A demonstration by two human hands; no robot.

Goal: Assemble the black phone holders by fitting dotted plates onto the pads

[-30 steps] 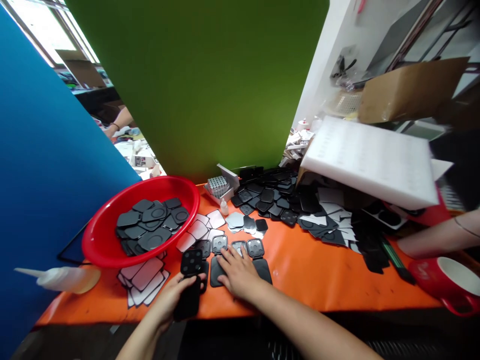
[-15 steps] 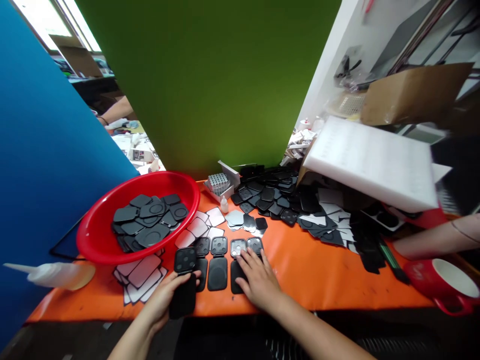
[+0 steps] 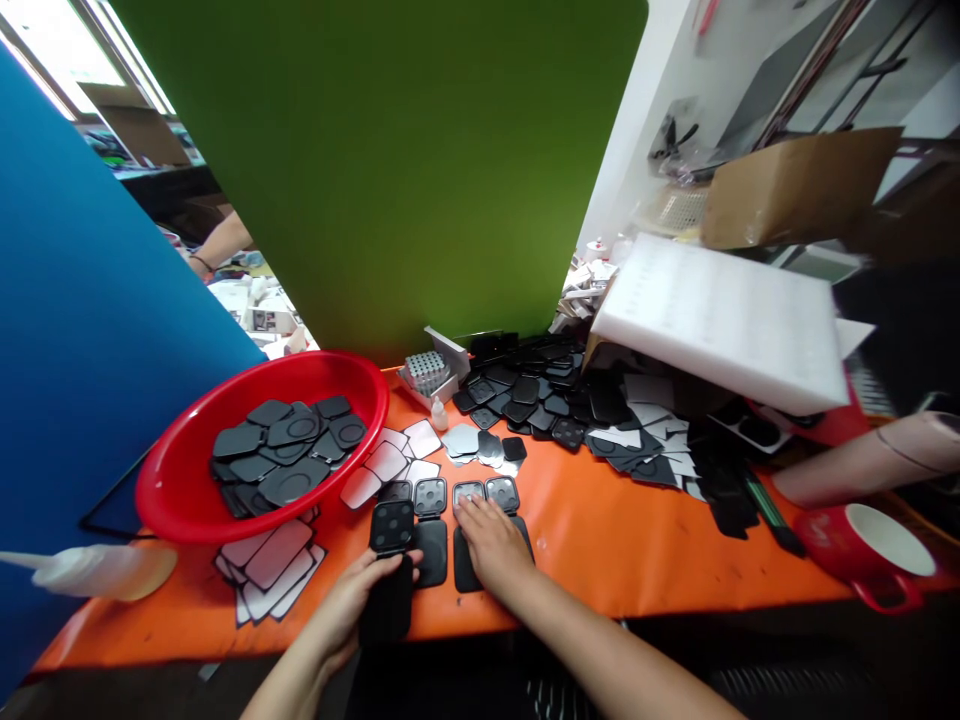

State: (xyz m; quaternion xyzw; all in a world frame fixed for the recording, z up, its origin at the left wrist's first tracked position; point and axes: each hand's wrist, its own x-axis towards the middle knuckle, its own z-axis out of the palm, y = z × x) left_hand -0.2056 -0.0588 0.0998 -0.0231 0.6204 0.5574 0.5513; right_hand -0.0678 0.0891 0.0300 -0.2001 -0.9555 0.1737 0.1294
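Observation:
My left hand (image 3: 352, 600) grips a black hinged folding plate (image 3: 388, 600), its squarish dotted upper panel tilted up at the table's front edge. Several similar hinged plates lie unfolded in a row beside it; the held one partly covers the leftmost. My right hand (image 3: 491, 545) rests flat, fingers stretched, over the row. Its fingertips touch the small upper panel (image 3: 469, 490) of one plate and its palm hides part of the lower panels. The rightmost plate (image 3: 502, 492) shows just beyond the fingers.
A red basin (image 3: 161, 500) of black plates stands left, near a squeeze bottle (image 3: 112, 572) and white-faced black sheets (image 3: 270, 560). Behind the row are a small dropper bottle (image 3: 439, 412), a box of small round metal pieces (image 3: 427, 372) and a heap of black plates (image 3: 525, 390). A red mug (image 3: 840, 550) stands right.
My right hand has shifted left, from the rightmost plate to its neighbour. My left hand has carried its plate a little to the right, over the leftmost one. The whole view has shifted slightly.

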